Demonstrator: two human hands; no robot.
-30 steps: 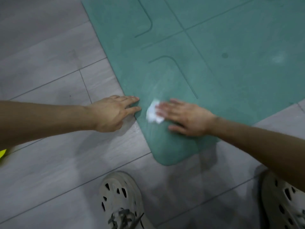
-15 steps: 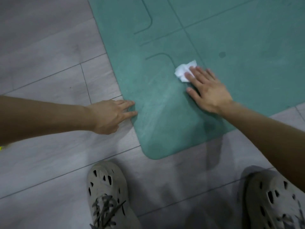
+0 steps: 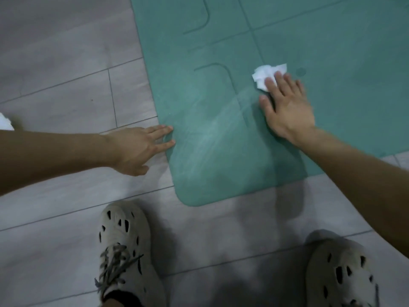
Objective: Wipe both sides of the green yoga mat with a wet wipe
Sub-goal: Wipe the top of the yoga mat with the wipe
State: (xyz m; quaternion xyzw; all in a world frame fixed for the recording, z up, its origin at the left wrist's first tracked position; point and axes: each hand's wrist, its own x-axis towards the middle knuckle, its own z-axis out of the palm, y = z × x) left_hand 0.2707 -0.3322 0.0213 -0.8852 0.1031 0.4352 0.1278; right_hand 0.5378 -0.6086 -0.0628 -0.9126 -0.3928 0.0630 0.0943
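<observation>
Green yoga mat [image 3: 321,111] flat on tiled floor [image 3: 66,63]. Right hand [image 3: 287,111] on mat — fingers straight, slightly spread, pressing crumpled wet wipe [image 3: 264,75]. Left hand [image 3: 135,149] beside mat edge, fingers extended, tips touching the edge.

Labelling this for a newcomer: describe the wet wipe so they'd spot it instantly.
Find the green yoga mat at upper right. Under the fingertips of the right hand lies the wet wipe, the only crumpled white thing on it.

Indoor room, likely home, grey plank floor [image 3: 66,74], yoga mat [image 3: 332,29]
</observation>
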